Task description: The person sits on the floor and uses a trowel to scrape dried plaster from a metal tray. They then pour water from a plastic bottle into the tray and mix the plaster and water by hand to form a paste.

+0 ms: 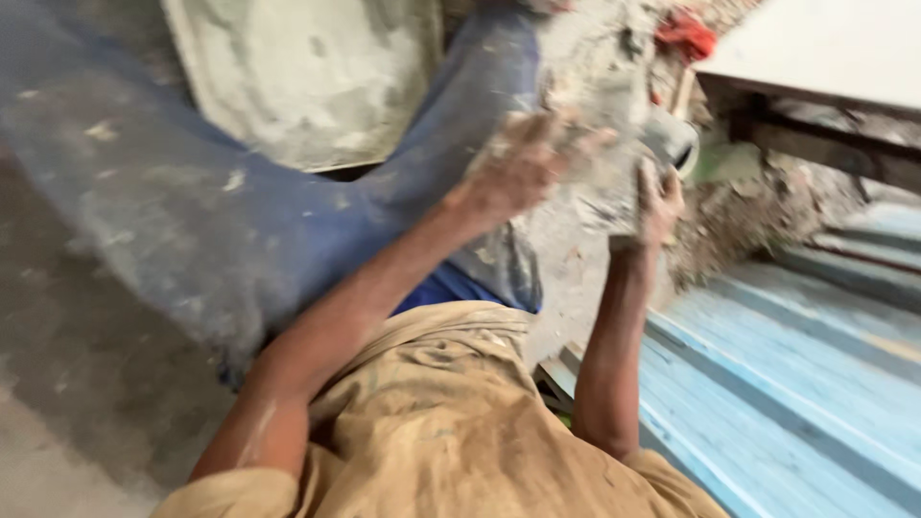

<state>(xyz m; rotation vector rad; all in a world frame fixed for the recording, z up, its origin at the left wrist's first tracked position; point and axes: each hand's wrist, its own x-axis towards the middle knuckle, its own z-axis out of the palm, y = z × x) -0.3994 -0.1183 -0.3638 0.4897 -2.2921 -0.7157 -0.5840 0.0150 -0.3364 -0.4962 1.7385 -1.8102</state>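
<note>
Presently your left hand (518, 168) and right hand (657, 201) both press against a grey, mortar-caked lump (600, 125) raised before your chest, though motion blur prevents confirming whether either hand's fingers are clenched round it. You risk losing it: the crust looks crumbly and could shear off. If it falls, it would strike your blue trouser leg (240, 221) or the blue corrugated sheet (796, 384).
</note>
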